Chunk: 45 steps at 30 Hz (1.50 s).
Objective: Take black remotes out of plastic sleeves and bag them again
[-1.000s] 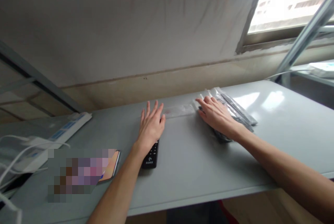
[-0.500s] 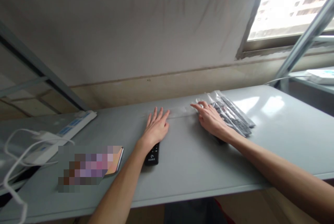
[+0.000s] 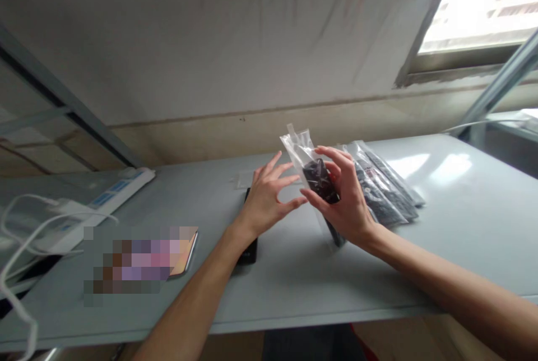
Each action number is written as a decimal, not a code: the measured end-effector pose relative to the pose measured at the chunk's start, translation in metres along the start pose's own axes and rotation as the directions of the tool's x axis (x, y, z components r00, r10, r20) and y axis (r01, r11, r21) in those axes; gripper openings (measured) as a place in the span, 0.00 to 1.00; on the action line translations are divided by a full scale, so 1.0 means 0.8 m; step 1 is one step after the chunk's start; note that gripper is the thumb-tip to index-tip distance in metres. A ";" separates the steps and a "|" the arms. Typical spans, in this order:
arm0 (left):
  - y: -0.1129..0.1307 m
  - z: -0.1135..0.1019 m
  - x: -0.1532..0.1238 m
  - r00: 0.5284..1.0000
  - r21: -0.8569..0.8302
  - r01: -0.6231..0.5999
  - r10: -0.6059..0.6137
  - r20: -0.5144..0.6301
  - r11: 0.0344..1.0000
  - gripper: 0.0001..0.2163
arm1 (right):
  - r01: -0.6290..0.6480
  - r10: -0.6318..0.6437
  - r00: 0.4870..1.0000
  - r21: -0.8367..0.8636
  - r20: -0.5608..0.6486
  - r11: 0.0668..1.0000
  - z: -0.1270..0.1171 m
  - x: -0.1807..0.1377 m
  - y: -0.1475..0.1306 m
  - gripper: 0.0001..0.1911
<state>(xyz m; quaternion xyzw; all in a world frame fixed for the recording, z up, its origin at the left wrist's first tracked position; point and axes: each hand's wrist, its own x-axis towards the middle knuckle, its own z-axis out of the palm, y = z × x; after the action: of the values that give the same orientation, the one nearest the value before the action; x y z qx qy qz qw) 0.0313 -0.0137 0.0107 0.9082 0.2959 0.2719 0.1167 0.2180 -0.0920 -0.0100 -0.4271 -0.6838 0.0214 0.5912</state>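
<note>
My right hand [image 3: 344, 204] is closed around a clear plastic bag [image 3: 309, 167] with a black remote control inside, held tilted above the grey table [image 3: 294, 277]. My left hand [image 3: 269, 198] hovers just left of the bag with its fingers spread, the fingertips near the bag's lower part. A second black remote [image 3: 249, 249] lies bare on the table under my left wrist, mostly hidden. A pile of several bagged remotes [image 3: 386, 187] lies behind my right hand.
A phone [image 3: 180, 254] lies on the table at the left. A white power strip [image 3: 96, 204] with white cables sits at the far left. A wall runs close behind the table; a metal frame and a window stand at the right.
Both hands lay flat on the table before. My right hand has lifted a bagged remote off the table, and my left hand has risen beside it with fingers spread.
</note>
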 end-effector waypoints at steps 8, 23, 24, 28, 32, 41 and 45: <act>-0.016 0.005 0.002 0.985 -0.662 0.173 -0.143 0.099 0.729 0.10 | 0.061 -0.092 0.966 0.130 0.243 0.990 -0.002 0.001 -0.001 0.24; -0.021 -0.004 0.005 0.916 -0.896 0.291 -0.368 0.159 0.335 0.23 | -0.160 0.133 0.964 0.102 0.232 0.982 0.005 -0.002 0.025 0.30; -0.026 -0.003 0.006 0.898 -0.915 0.264 -0.424 0.117 0.307 0.22 | -0.207 0.181 0.956 0.098 0.230 0.973 0.004 -0.001 0.024 0.30; -0.047 -0.006 0.010 0.806 -0.975 0.090 -0.590 -0.048 0.202 0.19 | -0.466 0.417 0.864 0.138 0.281 0.874 -0.004 0.010 0.018 0.26; -0.053 -0.011 0.009 0.813 -0.989 0.042 -0.580 -0.049 0.143 0.19 | -0.667 0.536 0.744 0.401 0.398 0.628 -0.008 0.017 0.021 0.25; -0.045 -0.011 0.007 0.813 -0.975 0.222 -0.554 0.180 0.009 0.15 | -0.605 0.724 0.671 0.683 0.159 0.410 -0.021 0.032 0.050 0.18; -0.043 -0.010 0.008 0.790 -0.963 0.260 -0.557 0.256 -0.074 0.15 | -0.627 0.757 0.646 0.637 0.102 0.449 -0.029 0.040 0.050 0.19</act>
<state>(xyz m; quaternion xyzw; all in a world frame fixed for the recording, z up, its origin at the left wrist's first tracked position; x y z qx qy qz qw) 0.0148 0.0185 0.0071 0.4115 0.3065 0.4455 0.7336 0.2617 -0.0580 0.0012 -0.4487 -0.3378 0.4425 0.6991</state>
